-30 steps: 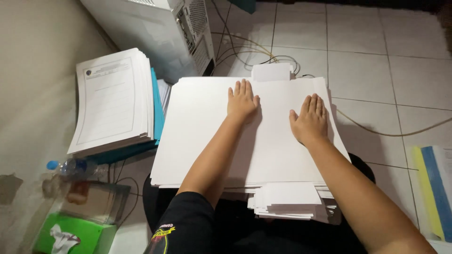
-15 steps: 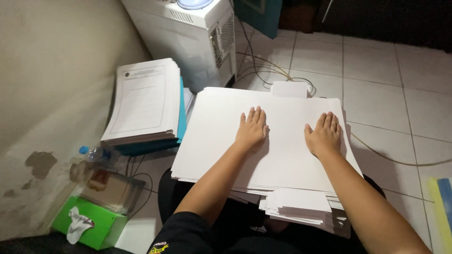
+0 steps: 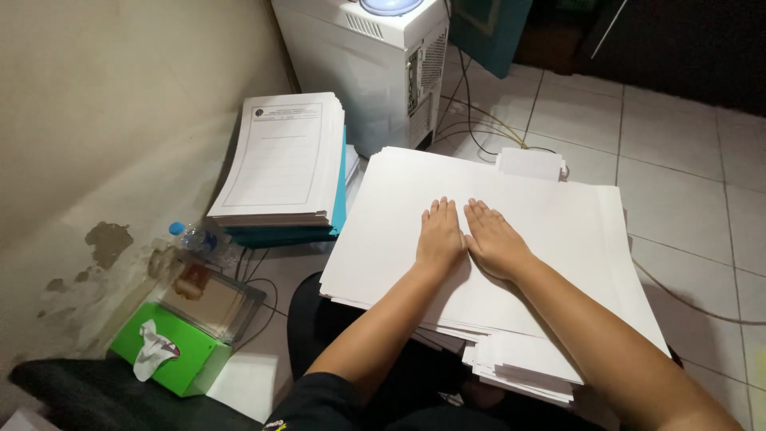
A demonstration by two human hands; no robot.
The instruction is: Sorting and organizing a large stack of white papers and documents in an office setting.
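A big stack of blank white sheets (image 3: 558,231) rests on my lap, with a smaller sheaf of paper (image 3: 527,361) sticking out beneath its near edge. My left hand (image 3: 440,235) lies flat, palm down, in the middle of the top sheet. My right hand (image 3: 492,238) lies flat right beside it, the two almost touching. Neither hand holds anything. A small white tab (image 3: 529,163) pokes out at the stack's far edge.
A pile of printed forms (image 3: 283,160) sits on teal folders (image 3: 338,195) to the left. A white appliance (image 3: 375,64) stands behind, with cables (image 3: 479,120) on the tiled floor. A water bottle (image 3: 195,238), a clear box (image 3: 211,299) and a green tissue box (image 3: 163,351) line the wall.
My right hand has slid left across the top sheet until it lies next to my left hand. The view has shifted, showing more of the wall and the appliance.
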